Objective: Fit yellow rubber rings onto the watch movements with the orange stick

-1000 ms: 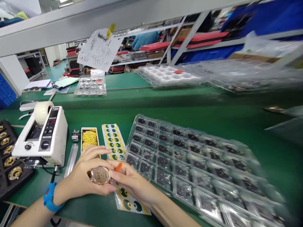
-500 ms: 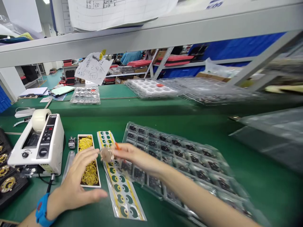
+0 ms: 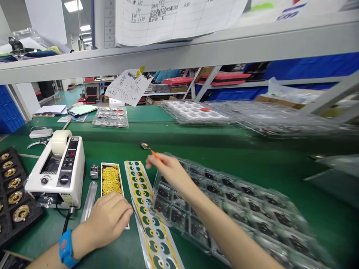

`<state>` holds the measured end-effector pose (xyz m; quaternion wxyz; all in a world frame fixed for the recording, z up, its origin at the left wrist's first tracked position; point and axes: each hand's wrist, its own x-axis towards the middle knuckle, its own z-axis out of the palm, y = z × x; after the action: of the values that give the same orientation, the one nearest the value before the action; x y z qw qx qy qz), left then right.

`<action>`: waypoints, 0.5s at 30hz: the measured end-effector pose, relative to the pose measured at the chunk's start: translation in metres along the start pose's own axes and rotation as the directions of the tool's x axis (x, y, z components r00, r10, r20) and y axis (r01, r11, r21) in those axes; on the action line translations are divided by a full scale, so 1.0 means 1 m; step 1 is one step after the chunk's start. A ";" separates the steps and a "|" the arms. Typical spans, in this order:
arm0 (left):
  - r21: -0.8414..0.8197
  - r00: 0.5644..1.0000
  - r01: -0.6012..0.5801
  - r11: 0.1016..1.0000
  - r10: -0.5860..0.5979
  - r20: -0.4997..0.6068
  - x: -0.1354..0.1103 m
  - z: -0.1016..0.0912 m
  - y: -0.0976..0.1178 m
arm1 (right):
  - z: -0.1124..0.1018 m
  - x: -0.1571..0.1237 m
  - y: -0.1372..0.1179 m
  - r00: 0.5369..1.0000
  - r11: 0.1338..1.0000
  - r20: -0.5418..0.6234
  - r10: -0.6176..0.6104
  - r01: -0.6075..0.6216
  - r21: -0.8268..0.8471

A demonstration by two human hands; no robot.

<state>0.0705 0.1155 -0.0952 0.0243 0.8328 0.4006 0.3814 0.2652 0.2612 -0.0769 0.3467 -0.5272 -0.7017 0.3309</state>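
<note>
My right hand [image 3: 168, 170] reaches forward over the green bench, pinching a thin orange stick [image 3: 155, 154]. A small round gold-coloured piece [image 3: 145, 145] sits at the stick's far tip, above the bench. My left hand [image 3: 108, 218], with a blue wristband [image 3: 65, 248], rests low with its fingers curled over the near end of a small tray of yellow rings [image 3: 110, 180]. What those fingers hold, if anything, is hidden. A strip of green and yellow stickers [image 3: 146, 209] lies between the hands.
A clear blister tray of dark parts [image 3: 232, 209] fills the right. A white tape dispenser [image 3: 57, 170] and a black tray of gold pieces [image 3: 12, 190] stand left. More clear trays [image 3: 110, 116] lie on the far bench. A grey shelf beam [image 3: 179, 56] runs overhead.
My right hand moved forward and away with the stick and the round gold piece. My left hand let go of that piece and dropped back, curling over the tray of yellow rings.
</note>
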 end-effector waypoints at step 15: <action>0.107 0.971 -0.091 0.990 0.112 -0.212 -0.044 -0.022 0.046 | 0.021 -0.083 0.010 0.997 0.783 0.016 0.080 -0.073 0.618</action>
<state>0.0694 0.0484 -0.0910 -0.0797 0.8056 0.3757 0.4511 0.2696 0.1807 -0.1084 0.4901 -0.4145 -0.5311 0.5531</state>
